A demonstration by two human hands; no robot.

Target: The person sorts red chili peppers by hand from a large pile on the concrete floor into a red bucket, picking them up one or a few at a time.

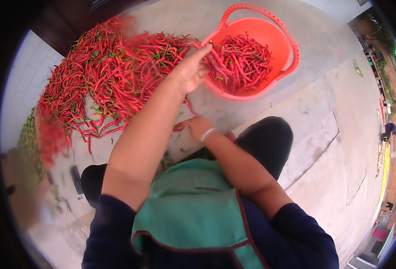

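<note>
My left hand [192,71] is at the near left rim of an orange-red plastic basket [281,49], its fingers closed round a few long red chili peppers [215,63]. These overlap the basket's opening. Inside the basket lies a heap of red chilies [247,60], with hardly any green among them. Nearer to me and low over the floor, my right hand [199,128] is closed on a red chili [180,126], partly hidden by the fingers. A large pile of red chilies with green stems [113,76] spreads left of both hands.
The basket's arched handle [269,15] stands up at its far side. My bent knee [269,139] is right of my right hand. Green produce [30,143] is heaped at the far left. A bent-over person [389,130] is far off at the right. Stem bits lie on the concrete floor [314,98].
</note>
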